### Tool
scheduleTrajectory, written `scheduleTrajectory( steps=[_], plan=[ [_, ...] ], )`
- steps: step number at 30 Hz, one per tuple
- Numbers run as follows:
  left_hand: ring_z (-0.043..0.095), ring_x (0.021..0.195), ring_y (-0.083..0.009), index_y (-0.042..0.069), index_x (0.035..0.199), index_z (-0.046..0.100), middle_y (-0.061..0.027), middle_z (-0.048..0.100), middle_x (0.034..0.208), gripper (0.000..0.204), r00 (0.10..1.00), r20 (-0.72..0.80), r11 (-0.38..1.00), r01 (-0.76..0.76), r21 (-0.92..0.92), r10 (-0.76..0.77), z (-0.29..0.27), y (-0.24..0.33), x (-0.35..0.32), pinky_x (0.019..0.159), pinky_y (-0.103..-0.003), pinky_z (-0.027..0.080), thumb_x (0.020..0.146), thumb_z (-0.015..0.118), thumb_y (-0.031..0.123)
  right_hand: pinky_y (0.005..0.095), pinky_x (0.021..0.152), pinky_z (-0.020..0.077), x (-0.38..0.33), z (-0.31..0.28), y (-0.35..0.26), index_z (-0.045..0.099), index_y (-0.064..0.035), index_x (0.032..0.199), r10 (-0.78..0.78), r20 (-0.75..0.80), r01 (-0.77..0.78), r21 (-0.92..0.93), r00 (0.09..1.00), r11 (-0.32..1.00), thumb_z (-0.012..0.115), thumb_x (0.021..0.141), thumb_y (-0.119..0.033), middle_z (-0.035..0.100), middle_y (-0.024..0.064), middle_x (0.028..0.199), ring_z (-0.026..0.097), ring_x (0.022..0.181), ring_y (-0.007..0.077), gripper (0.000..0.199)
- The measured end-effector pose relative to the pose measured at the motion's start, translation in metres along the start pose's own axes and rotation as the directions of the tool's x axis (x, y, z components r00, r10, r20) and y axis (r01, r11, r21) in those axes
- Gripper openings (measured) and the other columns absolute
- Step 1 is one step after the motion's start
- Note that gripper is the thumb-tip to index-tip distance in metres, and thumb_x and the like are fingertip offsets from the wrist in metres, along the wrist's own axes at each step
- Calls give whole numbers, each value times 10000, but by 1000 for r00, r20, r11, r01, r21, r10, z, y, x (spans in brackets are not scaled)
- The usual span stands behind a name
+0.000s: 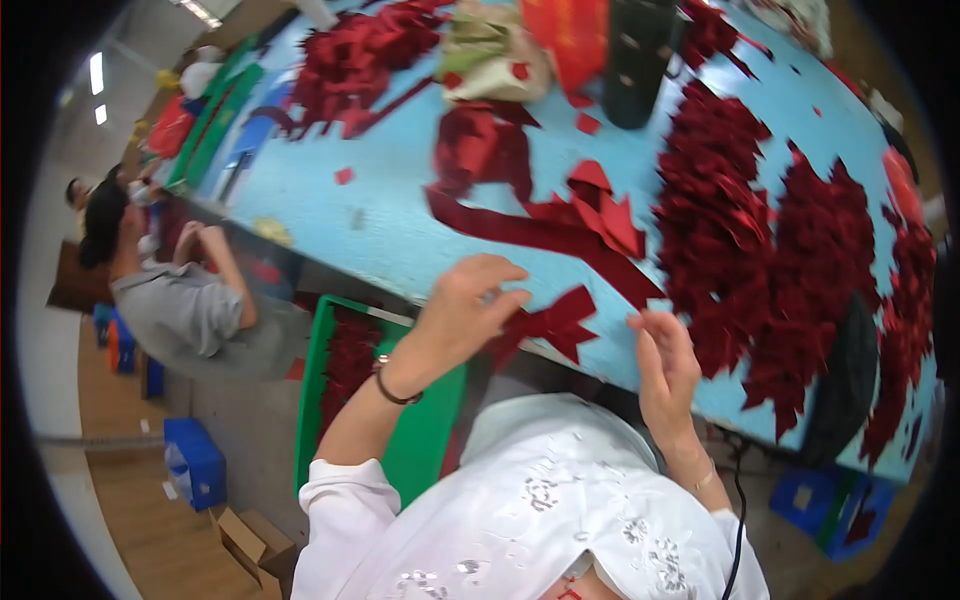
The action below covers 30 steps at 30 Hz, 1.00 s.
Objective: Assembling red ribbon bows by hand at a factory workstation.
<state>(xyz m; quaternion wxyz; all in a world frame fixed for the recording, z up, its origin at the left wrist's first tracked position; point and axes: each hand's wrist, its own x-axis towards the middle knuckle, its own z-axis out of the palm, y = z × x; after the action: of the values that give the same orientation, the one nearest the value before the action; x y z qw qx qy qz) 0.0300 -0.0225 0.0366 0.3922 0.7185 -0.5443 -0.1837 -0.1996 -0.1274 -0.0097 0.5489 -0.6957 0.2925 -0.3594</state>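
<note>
Two bare hands work at the near edge of a light blue worktop (370, 210). The left hand (465, 310) is curved, a gap showing between thumb and fingers, and wears a dark bracelet (398, 392) at the wrist. A dark red bow (565, 320) lies by the worktop's edge, between the hands and just beside the left thumb; whether the two touch cannot be told. The right hand (668, 365) is narrow, its fingertips near the end of a long dark red ribbon (545, 235); whether it grips anything cannot be told. The ribbon runs from a loose roll (465, 150) past some brighter red pieces (605, 215).

Several heaps of dark red bows (710, 200) fill the right of the worktop, with a black object (845, 385) among them. Another dark red heap (365, 55) lies at the far left, beyond which stand a dark cylinder (638, 65) and a red bag (567, 40) near the middle. Below the left forearm, a green crate (430, 430) holds dark red pieces (350, 360). A co-worker in grey (190, 305) sits at the left, with a blue bin (195, 460) and an open carton (250, 540) on the floor nearby.
</note>
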Motion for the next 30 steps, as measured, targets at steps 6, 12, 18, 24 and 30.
scheduleTrajectory(
  steps=[6,12,18,24,30],
  plan=[
    [570,835,-361,0,845,647,-169,622,809,278,970,180,972,-192,138,166,29,-18,5,790,-438,441,708,753,218,231,688,449,-16,-14,-8,586,41,972,-26,-78,24,-22,997,999,518,966,-68,626,41,827,555,746,94,129],
    [567,792,-350,7,718,626,-166,592,694,259,976,208,969,-106,224,59,25,-1,-12,772,-436,388,637,755,217,240,676,429,-15,-13,-17,606,15,905,-97,69,95,30,993,995,503,982,-127,619,40,776,542,710,106,192],
    [551,780,-309,12,693,627,-143,589,669,220,972,218,975,-127,181,86,27,-5,-11,818,-394,328,628,739,189,284,671,465,-18,-16,-37,669,11,926,-128,181,153,-132,975,979,518,977,-158,656,61,775,564,700,135,232],
    [545,765,-280,17,677,655,-127,598,636,177,959,271,953,-155,259,83,30,4,-11,832,-384,311,623,730,168,298,651,467,-21,-19,-43,666,17,903,-107,170,147,-250,980,957,540,972,-170,655,69,764,563,689,141,236],
    [571,693,-277,-1,698,658,-128,608,630,163,970,207,975,-159,156,126,12,23,-29,761,-390,383,642,716,140,302,648,467,-25,-22,-45,665,24,902,-118,105,143,-283,987,948,565,966,-187,653,70,762,560,683,143,243]
  ],
)
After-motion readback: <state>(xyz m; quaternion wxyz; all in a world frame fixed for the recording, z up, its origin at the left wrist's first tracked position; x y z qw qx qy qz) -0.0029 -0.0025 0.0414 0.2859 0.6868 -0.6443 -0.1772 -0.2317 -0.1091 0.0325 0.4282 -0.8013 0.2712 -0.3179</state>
